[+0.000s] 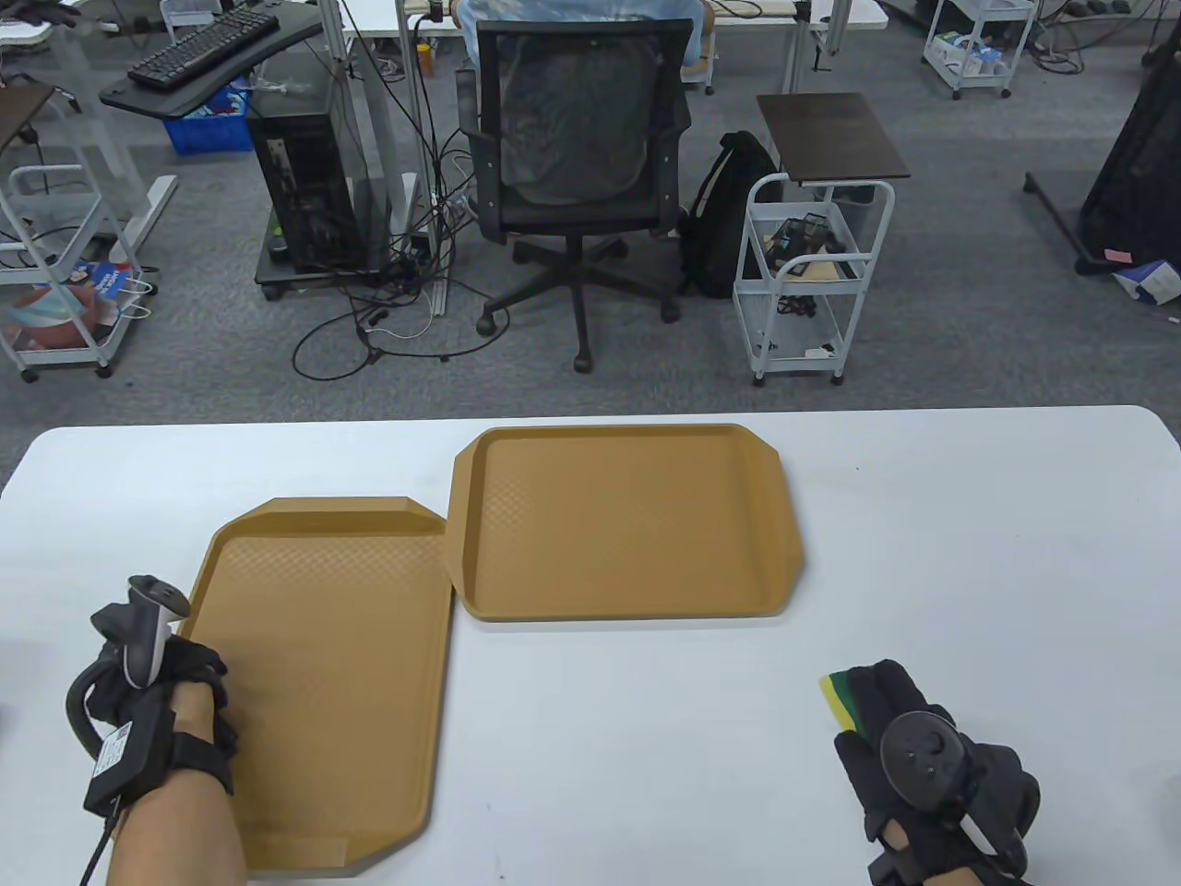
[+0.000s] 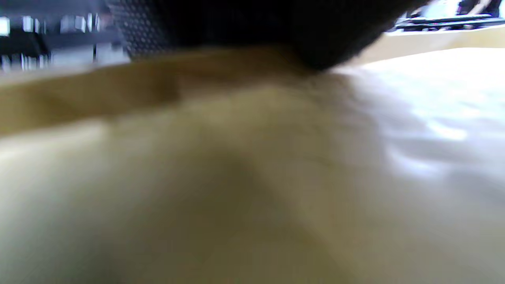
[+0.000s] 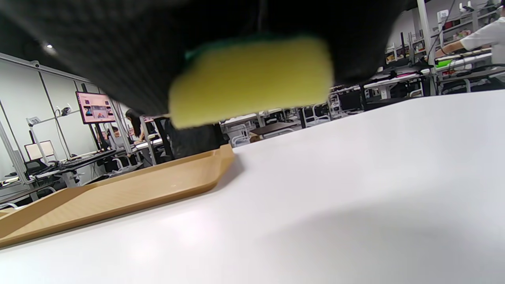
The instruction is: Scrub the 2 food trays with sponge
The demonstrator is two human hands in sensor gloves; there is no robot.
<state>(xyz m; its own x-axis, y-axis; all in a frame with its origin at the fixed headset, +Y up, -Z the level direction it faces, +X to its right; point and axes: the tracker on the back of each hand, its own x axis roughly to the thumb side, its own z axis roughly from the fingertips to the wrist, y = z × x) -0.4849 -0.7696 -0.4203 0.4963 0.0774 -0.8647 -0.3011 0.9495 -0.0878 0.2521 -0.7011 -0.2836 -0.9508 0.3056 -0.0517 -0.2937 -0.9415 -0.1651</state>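
Two tan food trays lie on the white table (image 1: 923,517). The near tray (image 1: 332,683) lies lengthwise at the left, and the far tray (image 1: 627,521) sits crosswise behind it; their corners almost meet. My left hand (image 1: 208,683) is at the near tray's left rim with its fingers curled over the edge. In the blurred left wrist view the glove (image 2: 252,27) touches the tray floor (image 2: 252,177). My right hand (image 1: 886,720) hovers low over the table at the right and grips a yellow and green sponge (image 1: 838,697). The right wrist view shows that sponge (image 3: 252,79) under the glove (image 3: 118,51), with the far tray (image 3: 118,189) beyond.
Bare white tabletop (image 3: 355,177) stretches between the sponge and the trays. Beyond the table's far edge stand a black office chair (image 1: 577,166), a white trolley (image 1: 812,277) and a computer tower (image 1: 304,185) on grey carpet.
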